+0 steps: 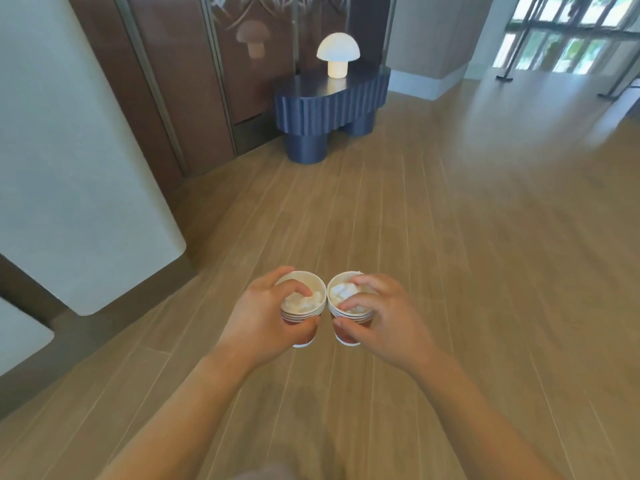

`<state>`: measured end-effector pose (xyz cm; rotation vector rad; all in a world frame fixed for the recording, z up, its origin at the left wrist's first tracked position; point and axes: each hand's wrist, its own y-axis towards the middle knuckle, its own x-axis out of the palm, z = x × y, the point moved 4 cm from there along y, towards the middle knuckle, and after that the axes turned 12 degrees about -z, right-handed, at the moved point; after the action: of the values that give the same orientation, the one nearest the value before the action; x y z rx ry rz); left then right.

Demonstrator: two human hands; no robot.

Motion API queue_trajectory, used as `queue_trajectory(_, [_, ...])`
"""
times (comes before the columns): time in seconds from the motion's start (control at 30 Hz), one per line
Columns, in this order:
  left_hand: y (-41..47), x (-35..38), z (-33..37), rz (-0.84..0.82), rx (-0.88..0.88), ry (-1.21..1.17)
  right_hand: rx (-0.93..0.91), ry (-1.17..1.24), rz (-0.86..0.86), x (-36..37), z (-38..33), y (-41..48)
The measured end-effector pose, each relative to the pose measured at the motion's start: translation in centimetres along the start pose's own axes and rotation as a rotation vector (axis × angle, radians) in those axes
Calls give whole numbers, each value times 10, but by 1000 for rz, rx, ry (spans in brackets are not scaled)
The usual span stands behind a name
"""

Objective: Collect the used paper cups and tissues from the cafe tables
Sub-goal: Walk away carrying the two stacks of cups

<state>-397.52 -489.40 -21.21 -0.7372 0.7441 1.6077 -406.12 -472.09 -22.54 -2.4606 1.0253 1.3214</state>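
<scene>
I hold two stacks of nested paper cups side by side in front of me, above the wooden floor. The left cup stack (305, 317) is red-brown with white rims and has crumpled white tissue (303, 302) in the top cup; my left hand (263, 318) is wrapped around it, fingers over the rim. The right cup stack (348, 317) looks the same, with white tissue (344, 292) inside, and my right hand (381, 318) grips it from the right. The two stacks nearly touch.
A dark blue fluted console table (330, 105) with a white mushroom lamp (338, 55) stands ahead against a brown panelled wall. A large white rounded counter (69, 150) fills the left. Wooden floor (485, 237) stretches ahead and right towards windows (571, 32).
</scene>
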Motion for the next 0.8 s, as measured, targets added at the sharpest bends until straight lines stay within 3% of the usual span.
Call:
queue_trajectory(0.3, [247, -40, -134, 21, -87, -47, -75, 30, -70, 9, 96, 273])
queue_trajectory(0.8, [702, -90, -252, -120, 42, -40, 118, 32, 19, -55, 290, 656])
